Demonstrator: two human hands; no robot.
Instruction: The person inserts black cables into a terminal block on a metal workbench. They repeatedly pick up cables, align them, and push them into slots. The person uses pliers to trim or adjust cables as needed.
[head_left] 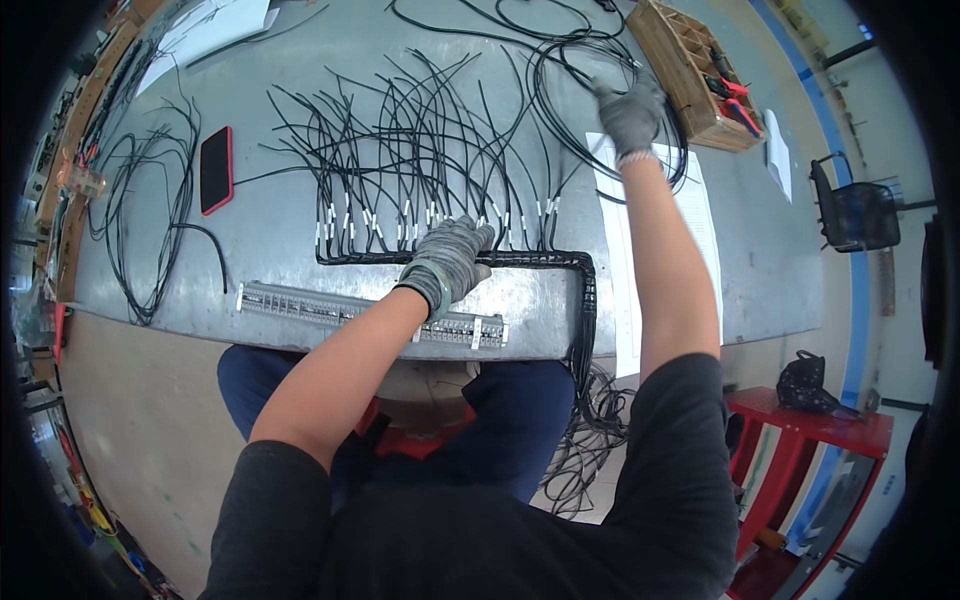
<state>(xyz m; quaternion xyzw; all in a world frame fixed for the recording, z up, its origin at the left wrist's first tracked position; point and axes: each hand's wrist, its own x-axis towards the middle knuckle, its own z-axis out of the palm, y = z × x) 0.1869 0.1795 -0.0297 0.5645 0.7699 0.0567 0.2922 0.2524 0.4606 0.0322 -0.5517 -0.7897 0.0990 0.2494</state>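
Note:
A black wire harness (440, 259) lies along the near part of the table, many labelled wires fanning away from it. My left hand (450, 255), in a grey glove, is closed on its bundled trunk, thumb on the near side and fingers over the wires. Farther off to the right, my gloved right hand (632, 115) is raised over a coil of black cable (545, 85); motion smears its fingers, so their hold cannot be made out. Just nearer than the harness sits a grey terminal strip (330, 309). The harness trunk bends at the right and drops over the table's front edge.
A wooden box (690, 75) with red-handled tools stands far right, beside printed paper sheets (700, 210). Leftward are a red-edged phone (216, 170) and loose thin wires (150, 230). Tangled cables (590, 440) hang below the edge; a red stand (810, 425) is at right.

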